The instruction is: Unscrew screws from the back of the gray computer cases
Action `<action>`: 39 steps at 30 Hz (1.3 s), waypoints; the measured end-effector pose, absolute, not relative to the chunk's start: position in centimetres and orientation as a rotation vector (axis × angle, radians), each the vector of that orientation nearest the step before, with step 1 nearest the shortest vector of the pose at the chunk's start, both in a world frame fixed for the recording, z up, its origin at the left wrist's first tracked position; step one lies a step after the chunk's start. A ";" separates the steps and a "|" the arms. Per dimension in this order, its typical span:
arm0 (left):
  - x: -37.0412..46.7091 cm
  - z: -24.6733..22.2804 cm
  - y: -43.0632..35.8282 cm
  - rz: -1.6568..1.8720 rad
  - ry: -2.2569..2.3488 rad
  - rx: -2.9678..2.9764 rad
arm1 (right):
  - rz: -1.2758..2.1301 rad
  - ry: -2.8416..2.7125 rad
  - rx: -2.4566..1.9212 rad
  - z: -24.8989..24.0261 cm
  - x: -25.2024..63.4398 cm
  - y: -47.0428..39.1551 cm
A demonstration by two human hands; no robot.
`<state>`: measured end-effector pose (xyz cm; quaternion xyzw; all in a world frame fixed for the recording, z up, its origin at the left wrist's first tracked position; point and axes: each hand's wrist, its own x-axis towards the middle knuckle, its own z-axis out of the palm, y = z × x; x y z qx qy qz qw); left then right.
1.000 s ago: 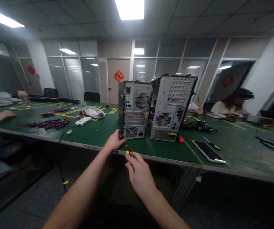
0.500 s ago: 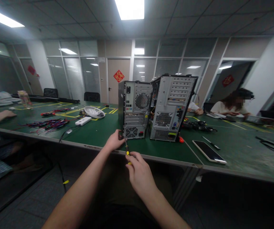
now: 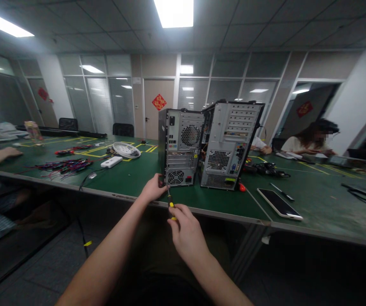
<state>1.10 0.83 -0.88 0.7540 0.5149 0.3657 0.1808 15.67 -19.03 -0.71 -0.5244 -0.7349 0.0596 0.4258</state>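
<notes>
Two computer cases stand upright side by side near the front edge of a green table, their rear panels facing me. My right hand holds a black and yellow screwdriver, its shaft pointing up to the lower left corner of the smaller case. Beside that same corner is my left hand, fingers bent round the tip area; what they grip, if anything, is hidden. The taller case stands just to the right.
The green table carries a bundle of wires, a white power strip and a white basket on the left. A phone and black cables lie right. Other people sit at both sides.
The screwdriver handle has turned slightly in my right hand, and its fingers have shifted a little. My left hand stays at the case corner.
</notes>
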 end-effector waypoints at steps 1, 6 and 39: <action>1.1 -0.8 0.8 1.029 1.454 2.130 | 0.133 -1.854 -1.327 -0.8 15.7 -19.0; 1.1 -0.9 0.8 1.030 1.454 2.131 | 0.073 -1.918 -1.379 -1.0 15.8 -19.1; 1.0 -1.1 1.0 1.048 1.448 2.128 | 0.123 -1.808 -1.331 -0.5 15.4 -19.2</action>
